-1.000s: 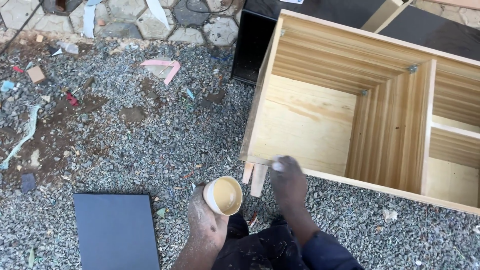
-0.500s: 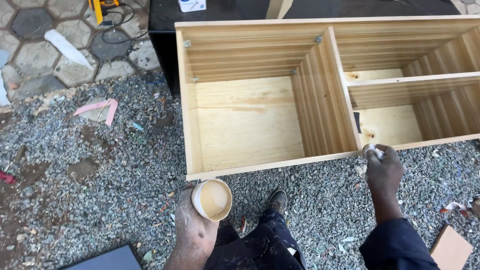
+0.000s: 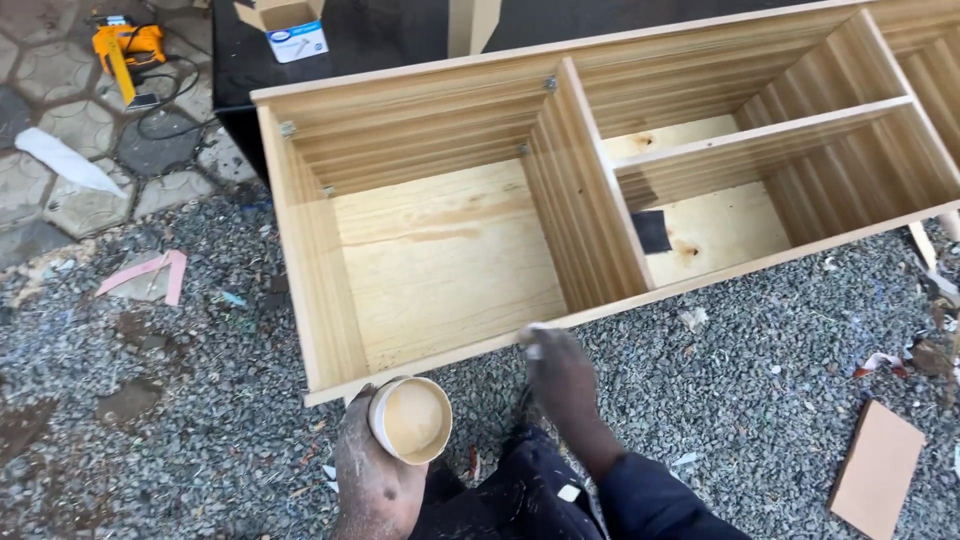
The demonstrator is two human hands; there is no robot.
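Small carton [image 3: 290,28], white and blue with tan flaps open, sits at top left on a black panel [image 3: 380,40]; its label is too small to make out. Yellow power tool [image 3: 128,48] with a black cord lies on hexagonal pavers beside it. Wooden cabinet [image 3: 600,200] lies on its back on grey gravel [image 3: 180,400]: striped wood-grain laminate walls, pale plywood back with knots, one upright divider, one shelf in the right bay. Left hand [image 3: 375,480] is closed around a small round tub [image 3: 412,420], cream rim, tan paste inside, held just below the cabinet's front edge. Right hand [image 3: 560,365] is curled, fingertips pressed to that front edge, pinching something small and whitish; blurred, cannot identify it. Flat brown board piece [image 3: 880,468] lies on the gravel at lower right; pink scrap [image 3: 150,275] at left.
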